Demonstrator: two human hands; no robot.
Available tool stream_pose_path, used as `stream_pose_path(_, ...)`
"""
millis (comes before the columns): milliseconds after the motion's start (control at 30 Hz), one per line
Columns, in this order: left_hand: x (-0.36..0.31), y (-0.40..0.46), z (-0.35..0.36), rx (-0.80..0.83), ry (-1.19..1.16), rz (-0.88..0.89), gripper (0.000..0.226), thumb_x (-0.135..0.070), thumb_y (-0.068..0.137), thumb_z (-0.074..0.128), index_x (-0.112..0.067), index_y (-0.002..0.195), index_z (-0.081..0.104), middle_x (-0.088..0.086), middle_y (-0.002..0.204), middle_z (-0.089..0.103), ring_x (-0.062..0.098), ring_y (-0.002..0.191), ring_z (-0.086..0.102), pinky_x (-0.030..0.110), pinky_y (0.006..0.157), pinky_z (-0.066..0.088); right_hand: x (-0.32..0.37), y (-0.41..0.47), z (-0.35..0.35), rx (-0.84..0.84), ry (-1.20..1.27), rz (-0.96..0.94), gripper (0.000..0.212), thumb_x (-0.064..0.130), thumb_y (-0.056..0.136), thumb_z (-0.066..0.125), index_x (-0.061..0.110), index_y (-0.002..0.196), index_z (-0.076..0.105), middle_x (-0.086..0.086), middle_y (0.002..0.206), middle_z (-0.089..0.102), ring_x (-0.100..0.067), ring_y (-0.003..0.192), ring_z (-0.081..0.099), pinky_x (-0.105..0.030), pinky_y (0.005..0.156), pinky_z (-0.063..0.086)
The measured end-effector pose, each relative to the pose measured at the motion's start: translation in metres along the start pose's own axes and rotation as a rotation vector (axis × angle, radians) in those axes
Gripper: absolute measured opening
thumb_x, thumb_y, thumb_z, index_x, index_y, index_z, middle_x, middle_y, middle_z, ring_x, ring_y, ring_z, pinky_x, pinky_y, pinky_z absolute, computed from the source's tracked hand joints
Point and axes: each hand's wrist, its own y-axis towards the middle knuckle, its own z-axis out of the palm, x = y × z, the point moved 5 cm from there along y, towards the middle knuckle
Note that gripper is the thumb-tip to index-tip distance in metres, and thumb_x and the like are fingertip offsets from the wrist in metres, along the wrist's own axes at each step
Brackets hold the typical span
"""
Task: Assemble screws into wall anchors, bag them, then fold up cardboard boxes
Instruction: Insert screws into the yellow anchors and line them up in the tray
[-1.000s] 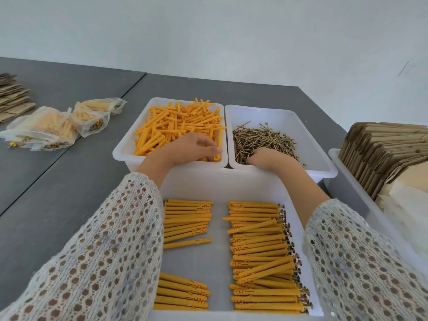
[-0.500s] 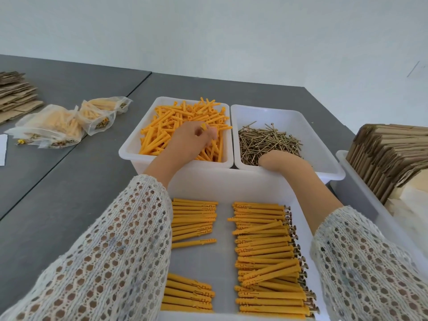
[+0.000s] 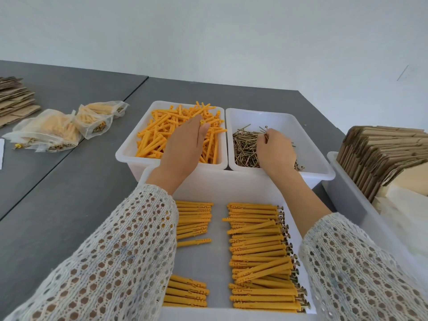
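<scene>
My left hand (image 3: 185, 144) reaches into the white bin (image 3: 129, 154) of loose orange wall anchors (image 3: 152, 140). It pinches one anchor, whose end shows beside the thumb. My right hand (image 3: 275, 151) is over the screw bin (image 3: 312, 144) and pinches a single brass screw (image 3: 265, 132), lifted head-up from the screw pile (image 3: 245, 144). Closest to me, a third white bin (image 3: 208, 181) holds assembled anchors with screws in neat rows on the right (image 3: 257, 251) and shorter rows on the left (image 3: 194, 218), partly hidden by my sleeve.
Several filled clear bags (image 3: 53, 133) lie on the grey table (image 3: 69, 193) at the left. Behind them is a stack of flat cardboard (image 3: 14, 98). At the right, a white bin (image 3: 347, 195) holds upright flat cardboard boxes (image 3: 382, 156).
My left hand has turned with an anchor and moved toward the bin's right side. My right hand has come up from the screw pile with one screw between its fingers.
</scene>
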Motion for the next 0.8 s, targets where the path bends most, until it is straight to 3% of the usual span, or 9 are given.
stream_pose_path(67, -0.003, 0.000, 0.001, 0.010, 0.040, 0.050, 0.050, -0.040, 0.107, 0.028, -0.003, 0.129, 0.054, -0.006, 0.076, 0.052, 0.021, 0.075, 0.058, 0.027, 0.062, 0.036, 0.005, -0.001, -0.003, -0.058, 0.147, -0.010, 0.039, 0.027, 0.102, 0.038, 0.017, 0.065, 0.035, 0.002, 0.059, 0.039, -0.013, 0.051, 0.035, -0.027, 0.049, 0.025)
stream_pose_path(233, -0.013, -0.001, 0.002, 0.058, 0.186, 0.166, 0.032, -0.041, 0.107, 0.029, -0.017, 0.091, 0.043, -0.009, 0.059, 0.039, 0.007, 0.049, 0.038, 0.028, 0.045, 0.022, 0.015, -0.004, -0.006, -0.101, 0.542, 0.036, 0.043, 0.023, 0.104, 0.034, 0.013, 0.062, 0.029, 0.002, 0.057, 0.030, -0.011, 0.053, 0.026, -0.028, 0.055, 0.024)
stream_pose_path(333, -0.017, -0.002, 0.006, 0.145, 0.195, 0.207, 0.025, -0.038, 0.108, 0.026, -0.022, 0.093, 0.038, -0.010, 0.059, 0.041, 0.006, 0.048, 0.039, 0.026, 0.046, 0.021, 0.014, -0.004, -0.005, -0.082, 0.714, 0.144, 0.039, 0.027, 0.104, 0.030, 0.010, 0.069, 0.037, 0.000, 0.059, 0.031, -0.014, 0.055, 0.027, -0.030, 0.057, 0.027)
stream_pose_path(467, -0.021, -0.003, 0.009, 0.201, 0.182, 0.234, 0.017, -0.029, 0.109, 0.029, -0.021, 0.102, 0.042, -0.014, 0.061, 0.038, 0.004, 0.049, 0.037, 0.027, 0.047, 0.022, 0.009, -0.002, -0.001, 0.003, 0.928, 0.341, 0.043, 0.026, 0.105, 0.032, 0.014, 0.064, 0.039, 0.001, 0.057, 0.029, -0.014, 0.052, 0.028, -0.029, 0.059, 0.032)
stream_pose_path(567, -0.021, -0.004, 0.012, 0.225, 0.205, 0.247, 0.017, -0.028, 0.109, 0.032, -0.020, 0.098, 0.043, -0.014, 0.063, 0.039, 0.003, 0.052, 0.039, 0.028, 0.047, 0.025, 0.007, -0.001, 0.001, 0.103, 1.094, 0.460, 0.044, 0.027, 0.105, 0.035, 0.014, 0.063, 0.045, 0.003, 0.053, 0.029, -0.012, 0.044, 0.025, -0.024, 0.049, 0.028)
stream_pose_path(667, -0.019, -0.003, 0.014, 0.242, 0.189, 0.247, 0.019, -0.028, 0.108, 0.036, -0.023, 0.091, 0.045, -0.013, 0.067, 0.044, 0.007, 0.058, 0.043, 0.030, 0.050, 0.032, 0.008, -0.004, 0.003, 0.197, 1.241, 0.465, 0.042, 0.028, 0.106, 0.035, 0.014, 0.067, 0.045, 0.004, 0.052, 0.030, -0.010, 0.041, 0.023, -0.023, 0.041, 0.024)
stream_pose_path(800, -0.015, -0.002, 0.016, 0.236, 0.186, 0.238, 0.022, -0.028, 0.106, 0.039, -0.022, 0.089, 0.052, -0.011, 0.075, 0.053, 0.011, 0.067, 0.049, 0.030, 0.052, 0.035, 0.017, -0.009, 0.001, 0.236, 1.300, 0.365, 0.040, 0.025, 0.107, 0.036, 0.008, 0.079, 0.058, 0.000, 0.059, 0.046, -0.012, 0.042, 0.040, -0.023, 0.045, 0.039)
